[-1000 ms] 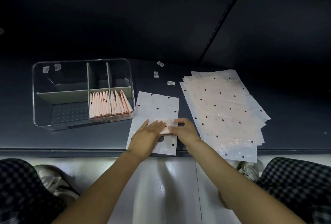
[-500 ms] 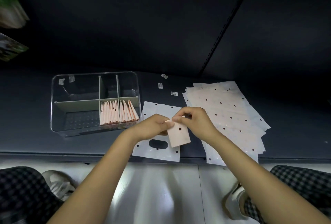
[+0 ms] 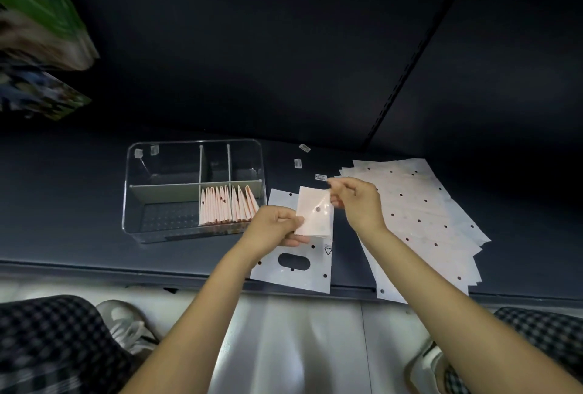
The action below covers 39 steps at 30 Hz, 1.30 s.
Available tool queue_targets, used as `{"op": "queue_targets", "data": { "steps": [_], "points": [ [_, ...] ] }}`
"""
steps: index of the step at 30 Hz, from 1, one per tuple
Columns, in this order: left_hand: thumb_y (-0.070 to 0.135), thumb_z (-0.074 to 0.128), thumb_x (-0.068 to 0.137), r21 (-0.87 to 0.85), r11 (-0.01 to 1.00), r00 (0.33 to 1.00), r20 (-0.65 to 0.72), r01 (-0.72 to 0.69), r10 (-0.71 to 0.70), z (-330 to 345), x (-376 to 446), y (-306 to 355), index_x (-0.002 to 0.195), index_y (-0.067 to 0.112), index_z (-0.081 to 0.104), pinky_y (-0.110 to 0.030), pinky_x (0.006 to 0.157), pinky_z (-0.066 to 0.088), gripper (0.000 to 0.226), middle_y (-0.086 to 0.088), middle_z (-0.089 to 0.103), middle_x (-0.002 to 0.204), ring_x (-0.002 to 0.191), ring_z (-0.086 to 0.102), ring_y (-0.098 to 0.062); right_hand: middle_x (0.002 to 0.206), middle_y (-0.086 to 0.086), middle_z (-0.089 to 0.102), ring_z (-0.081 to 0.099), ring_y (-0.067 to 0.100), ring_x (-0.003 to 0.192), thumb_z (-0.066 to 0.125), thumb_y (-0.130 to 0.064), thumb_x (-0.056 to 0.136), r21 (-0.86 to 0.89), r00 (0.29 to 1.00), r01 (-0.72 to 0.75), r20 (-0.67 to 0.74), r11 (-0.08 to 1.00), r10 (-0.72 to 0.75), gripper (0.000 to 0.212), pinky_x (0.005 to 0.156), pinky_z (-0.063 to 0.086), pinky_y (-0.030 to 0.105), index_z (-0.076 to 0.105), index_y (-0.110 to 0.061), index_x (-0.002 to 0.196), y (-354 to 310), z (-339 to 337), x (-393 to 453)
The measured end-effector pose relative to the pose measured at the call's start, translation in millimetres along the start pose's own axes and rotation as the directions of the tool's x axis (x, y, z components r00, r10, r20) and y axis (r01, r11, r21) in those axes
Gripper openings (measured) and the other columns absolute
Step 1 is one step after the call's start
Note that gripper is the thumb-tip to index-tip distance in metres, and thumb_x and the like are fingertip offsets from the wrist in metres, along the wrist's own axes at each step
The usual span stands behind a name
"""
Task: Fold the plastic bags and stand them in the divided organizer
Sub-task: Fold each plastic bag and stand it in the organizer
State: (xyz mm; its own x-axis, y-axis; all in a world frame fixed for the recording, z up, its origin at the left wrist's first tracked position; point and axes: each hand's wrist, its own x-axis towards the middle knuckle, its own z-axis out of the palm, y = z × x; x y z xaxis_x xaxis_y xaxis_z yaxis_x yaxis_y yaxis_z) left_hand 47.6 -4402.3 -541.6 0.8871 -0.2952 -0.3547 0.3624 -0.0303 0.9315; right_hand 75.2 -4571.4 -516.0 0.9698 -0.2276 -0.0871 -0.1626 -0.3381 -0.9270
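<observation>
A small folded pink bag (image 3: 315, 214) is held up above the dark shelf. My left hand (image 3: 276, 229) grips its lower left edge, and my right hand (image 3: 356, 201) pinches its top right corner. Under it a flat white dotted bag (image 3: 296, 267) lies with its handle hole toward me. A stack of flat dotted bags (image 3: 422, 223) lies at the right. The clear divided organizer (image 3: 189, 150) stands at the left; several folded pink bags (image 3: 227, 209) stand upright in its near right compartment.
Three small white labels (image 3: 298, 163) lie on the shelf behind the bags. The shelf's front edge (image 3: 126, 273) runs across below the organizer. Blurred green packages (image 3: 41, 31) hang at the top left. My checked trouser legs and shoes are at the bottom corners.
The folded bag went from lying pressed on the flat bag to being lifted in both hands. It now hangs upright, higher and slightly nearer the organizer.
</observation>
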Motion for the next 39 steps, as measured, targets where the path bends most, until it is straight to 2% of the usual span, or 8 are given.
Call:
{"op": "queue_targets", "data": {
  "steps": [4,8,12,16,21,25,34,39],
  "points": [
    [0.012,0.054,0.093,0.316,0.946,0.924,-0.336,-0.071,0.182,-2,1,-8,0.068,0.002,0.06,-0.034,0.064,0.058,0.027,-0.004,0.063,0.059,0.06,0.069,-0.015,0.084,-0.001,0.07,0.066,0.016,0.081,0.053,-0.023,0.094,-0.24,0.992,0.127,0.021,0.962,-0.126,0.018,0.078,0.052,0.028,0.069,-0.016,0.089,7,18,-21],
    [0.033,0.05,0.092,0.788,0.616,0.82,-0.344,-0.013,0.457,5,-9,-15,0.079,0.017,0.063,-0.026,0.047,0.038,0.025,0.004,0.063,0.066,0.057,0.055,-0.016,0.073,0.0,0.07,0.066,0.018,0.077,0.046,-0.039,0.096,-0.302,0.969,0.12,0.243,0.946,-0.045,0.033,0.075,0.053,0.034,0.066,-0.022,0.075,7,52,-46],
    [0.036,0.052,0.091,0.798,0.587,0.805,-0.259,-0.132,0.534,-1,-10,-23,0.093,0.025,0.065,-0.024,0.055,0.035,0.017,0.01,0.058,0.083,0.078,0.052,-0.011,0.076,0.005,0.067,0.065,0.023,0.08,0.043,-0.026,0.098,-0.187,0.982,-0.037,0.175,0.982,0.071,0.034,0.078,0.053,0.036,0.061,-0.009,0.076,4,67,-40],
    [0.036,0.05,0.094,0.753,0.638,0.816,-0.263,-0.159,0.514,-26,1,-33,0.109,0.025,0.065,-0.024,0.072,0.038,0.025,0.009,0.06,0.104,0.099,0.048,-0.011,0.109,0.016,0.063,0.063,0.033,0.096,0.035,-0.015,0.1,-0.177,0.978,-0.121,0.146,0.977,0.148,0.024,0.087,0.052,0.047,0.051,0.002,0.106,3,71,-22],
    [0.029,0.04,0.097,0.946,0.322,0.874,-0.187,0.036,0.449,-62,17,-47,0.127,0.026,0.053,-0.034,0.086,0.037,0.033,-0.003,0.045,0.129,0.114,0.038,-0.021,0.095,0.008,0.066,0.067,0.026,0.083,0.043,-0.022,0.099,-0.41,0.988,0.023,0.15,0.912,0.042,0.015,0.079,0.054,0.046,0.05,-0.009,0.096,0,70,-1],
    [0.041,0.033,0.098,0.976,0.218,0.909,-0.113,0.025,0.4,-64,23,-53,0.126,0.032,0.048,-0.034,0.088,0.033,0.033,0.0,0.039,0.13,0.112,0.035,-0.021,0.082,0.007,0.071,0.067,0.023,0.073,0.055,-0.02,0.094,-0.491,0.988,0.133,0.137,0.861,-0.074,0.015,0.072,0.055,0.043,0.062,-0.008,0.088,0,80,7],
    [0.031,0.049,0.094,0.937,0.337,0.836,-0.26,0.096,0.483,-81,22,-63,0.103,0.021,0.067,-0.038,0.086,0.032,0.022,-0.005,0.047,0.126,0.111,0.041,-0.027,0.091,0.006,0.068,0.062,0.03,0.084,0.051,-0.022,0.09,-0.765,0.965,0.261,0.184,0.589,-0.187,0.019,0.063,0.04,0.029,0.067,-0.014,0.093,2,127,10],
    [0.027,0.055,0.092,0.917,0.396,0.811,-0.267,0.047,0.52,-79,21,-67,0.1,0.021,0.069,-0.038,0.084,0.032,0.017,-0.006,0.052,0.118,0.107,0.044,-0.027,0.092,0.01,0.067,0.062,0.031,0.084,0.048,-0.013,0.089,-0.838,0.978,0.211,0.181,0.503,-0.109,0.019,0.061,0.035,0.028,0.067,-0.011,0.09,5,147,11]
  ]
}}
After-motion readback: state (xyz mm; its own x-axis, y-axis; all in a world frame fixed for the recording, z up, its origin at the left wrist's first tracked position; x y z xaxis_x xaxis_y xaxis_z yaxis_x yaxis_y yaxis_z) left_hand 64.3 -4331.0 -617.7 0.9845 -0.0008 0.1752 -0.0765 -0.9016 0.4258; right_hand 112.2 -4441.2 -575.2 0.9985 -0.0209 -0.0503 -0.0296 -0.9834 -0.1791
